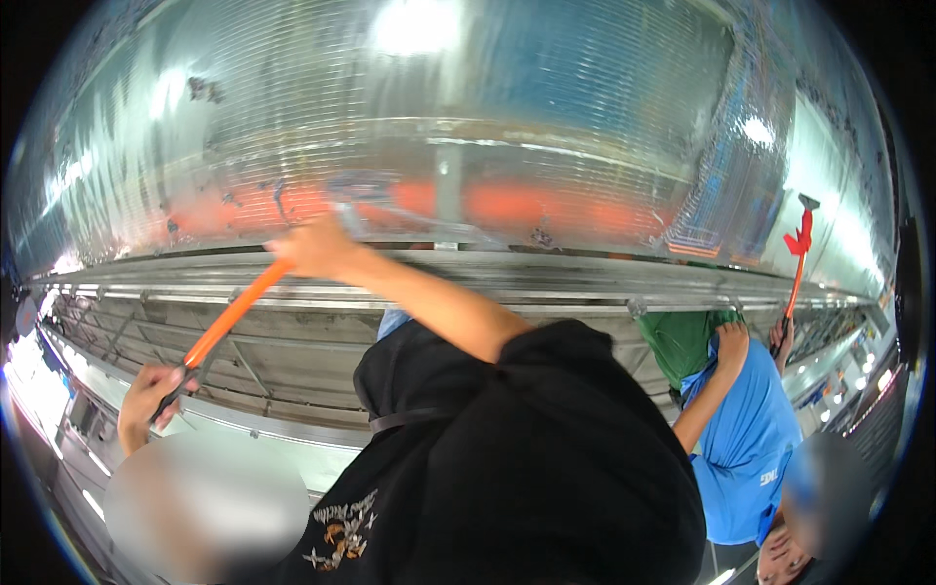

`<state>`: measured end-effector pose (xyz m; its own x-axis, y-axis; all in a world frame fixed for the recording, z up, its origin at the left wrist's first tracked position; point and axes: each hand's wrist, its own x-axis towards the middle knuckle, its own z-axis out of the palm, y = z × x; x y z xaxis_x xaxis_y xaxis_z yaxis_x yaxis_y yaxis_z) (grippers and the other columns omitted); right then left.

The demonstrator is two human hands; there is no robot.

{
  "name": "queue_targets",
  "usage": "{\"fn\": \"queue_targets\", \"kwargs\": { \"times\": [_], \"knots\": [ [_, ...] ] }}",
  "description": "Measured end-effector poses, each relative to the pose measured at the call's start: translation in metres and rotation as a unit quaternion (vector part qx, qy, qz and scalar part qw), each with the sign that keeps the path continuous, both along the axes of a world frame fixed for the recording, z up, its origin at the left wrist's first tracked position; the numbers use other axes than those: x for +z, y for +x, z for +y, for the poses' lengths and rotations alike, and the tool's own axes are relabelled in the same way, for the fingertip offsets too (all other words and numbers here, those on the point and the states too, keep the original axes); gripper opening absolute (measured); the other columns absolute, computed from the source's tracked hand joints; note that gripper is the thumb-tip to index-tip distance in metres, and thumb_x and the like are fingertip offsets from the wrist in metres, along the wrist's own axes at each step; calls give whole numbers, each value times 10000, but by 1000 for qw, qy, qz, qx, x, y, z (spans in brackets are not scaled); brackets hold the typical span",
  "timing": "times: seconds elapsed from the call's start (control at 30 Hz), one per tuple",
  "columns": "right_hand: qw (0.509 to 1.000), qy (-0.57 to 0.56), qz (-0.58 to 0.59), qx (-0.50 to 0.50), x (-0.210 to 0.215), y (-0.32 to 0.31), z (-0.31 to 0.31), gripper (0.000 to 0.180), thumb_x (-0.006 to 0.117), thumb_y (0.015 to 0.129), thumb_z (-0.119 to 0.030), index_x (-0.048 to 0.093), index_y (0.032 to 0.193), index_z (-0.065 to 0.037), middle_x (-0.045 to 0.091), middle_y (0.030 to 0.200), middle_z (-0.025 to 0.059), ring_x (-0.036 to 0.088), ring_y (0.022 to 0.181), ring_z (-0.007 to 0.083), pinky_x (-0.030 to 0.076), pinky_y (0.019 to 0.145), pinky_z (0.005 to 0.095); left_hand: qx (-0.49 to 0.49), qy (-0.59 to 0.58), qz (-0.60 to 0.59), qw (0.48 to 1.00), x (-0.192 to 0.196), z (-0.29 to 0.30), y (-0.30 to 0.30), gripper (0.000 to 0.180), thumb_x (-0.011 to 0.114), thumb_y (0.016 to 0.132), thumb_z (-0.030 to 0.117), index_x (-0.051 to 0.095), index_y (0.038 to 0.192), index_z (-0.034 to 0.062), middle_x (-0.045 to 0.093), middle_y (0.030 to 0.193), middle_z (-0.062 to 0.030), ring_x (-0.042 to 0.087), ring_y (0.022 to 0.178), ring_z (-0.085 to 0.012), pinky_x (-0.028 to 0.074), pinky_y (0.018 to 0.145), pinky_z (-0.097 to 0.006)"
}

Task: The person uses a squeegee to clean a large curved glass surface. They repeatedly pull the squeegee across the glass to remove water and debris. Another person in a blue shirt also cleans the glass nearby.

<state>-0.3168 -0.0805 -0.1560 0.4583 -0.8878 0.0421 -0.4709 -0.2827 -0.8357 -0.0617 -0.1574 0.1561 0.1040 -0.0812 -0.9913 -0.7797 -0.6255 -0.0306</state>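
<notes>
My right hand [317, 246] is closed around the upper part of a long-handled scraper [234, 317] with an orange shaft. Lower left, my left hand [156, 395] grips the black end of the same handle. Motion smears the scraper's head, which lies against a large glossy, ribbed, see-through sheet [575, 88]. Dark scraps and a crumpled translucent strip cling to the sheet around the head. A blurred patch hides most of my left forearm.
Metal rails [585, 278] run along the sheet's near edge, with an open metal frame [283, 361] beneath. On the right stands a co-worker in a blue shirt [746, 419], one hand [783, 331] holding another red-orange scraper [799, 244].
</notes>
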Motion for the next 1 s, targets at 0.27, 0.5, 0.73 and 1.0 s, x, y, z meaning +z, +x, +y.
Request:
{"fn": "queue_targets", "kwargs": {
  "times": [0.27, 0.5, 0.73, 1.0],
  "knots": [
    [969, -128, 25, -207, -31, -132, 70, 125, 731, 844, -323, 702, 824, -203, 604, 579, 19, 631, 506, 213, 483, 476, 392, -38, 69, 114, 990, -64, 1, -96, 575, 650, 983, 495, 714, 967, -76, 457, 449, 10, 385, 320, -75, 290, 313, -253],
    [944, -2, 272, -189, -2, -411, 145, 62, 746, 885, -228, 744, 876, -166, 642, 619, -3, 636, 564, 192, 483, 545, 378, -40, 126, 285, 949, -144, 66, -321, 496, 581, 1022, 515, 733, 1075, 46, 467, 544, 50, 395, 408, -40, 303, 382, -248],
    [990, -117, 13, -74, -14, -147, 35, 206, 756, 777, -331, 680, 894, -180, 572, 552, 37, 629, 538, 276, 452, 523, 439, 59, 23, 96, 993, -33, 51, -110, 517, 576, 1027, 479, 711, 1071, -19, 459, 493, 31, 360, 362, -52, 251, 350, -232],
    [997, -31, -66, -35, 49, -28, -107, 195, 680, 863, -296, 749, 894, -116, 708, 958, 146, 640, 979, 346, 476, 880, 499, 276, -136, 41, 951, 20, 88, -75, 513, 632, 1002, 470, 697, 1230, 16, 429, 557, 63, 354, 430, -34, 273, 392, -219]
  ]
}}
